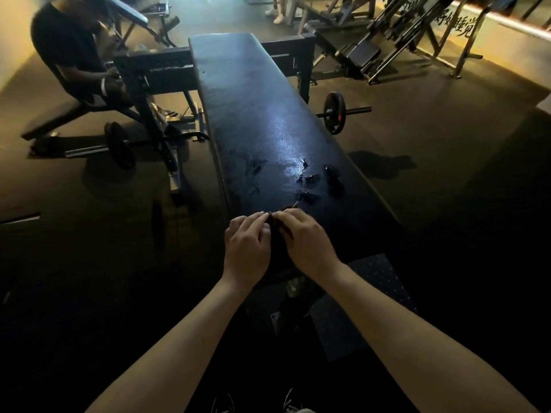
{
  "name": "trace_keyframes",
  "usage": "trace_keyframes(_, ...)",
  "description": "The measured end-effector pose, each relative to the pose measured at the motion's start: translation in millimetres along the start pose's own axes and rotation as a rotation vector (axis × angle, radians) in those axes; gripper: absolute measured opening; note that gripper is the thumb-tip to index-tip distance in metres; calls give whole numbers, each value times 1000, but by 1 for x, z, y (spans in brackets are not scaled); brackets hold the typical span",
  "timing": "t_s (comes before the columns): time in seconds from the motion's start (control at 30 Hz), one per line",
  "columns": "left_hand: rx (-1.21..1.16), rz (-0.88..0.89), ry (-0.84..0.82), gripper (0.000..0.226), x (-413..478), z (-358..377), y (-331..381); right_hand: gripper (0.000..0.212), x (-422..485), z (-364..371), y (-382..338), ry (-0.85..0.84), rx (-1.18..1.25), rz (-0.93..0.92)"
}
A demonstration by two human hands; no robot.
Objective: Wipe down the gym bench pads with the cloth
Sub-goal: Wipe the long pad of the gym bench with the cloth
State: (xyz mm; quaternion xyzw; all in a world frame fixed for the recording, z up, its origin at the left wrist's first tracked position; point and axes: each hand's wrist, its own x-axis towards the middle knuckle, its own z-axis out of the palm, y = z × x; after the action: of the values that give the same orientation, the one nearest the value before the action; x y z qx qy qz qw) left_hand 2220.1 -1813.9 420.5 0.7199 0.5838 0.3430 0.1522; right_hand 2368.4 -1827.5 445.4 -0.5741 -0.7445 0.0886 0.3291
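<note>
black vinyl covers the bench (253, 99), wet in patches (310, 180) near our end. we hold both hands over that end: left hand (246, 245) and right hand (307, 242), fingers (256, 217) curled and pinching a small dark cloth (277, 226) between them, just above the bench. a barbell (335, 112) lies on the floor (447, 144) to the right. a person (68, 46) sits left.
</note>
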Motion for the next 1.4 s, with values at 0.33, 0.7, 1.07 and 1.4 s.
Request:
trace_keyframes(0.33,-37,9,-2,44,24,-5,-17,24,30,21,-22,-8,79,192)
trace_keyframes(0.7,-19,54,-59,46,73,-5,-54,26,78,35,-10,62,0,444)
trace_keyframes(1.07,-42,109,-101,46,104,-4,-83,35,116,41,29,162,-116,579)
trace_keyframes(1.4,-89,108,-94,53,141,-2,-99,33,135,59,14,138,-27,341)
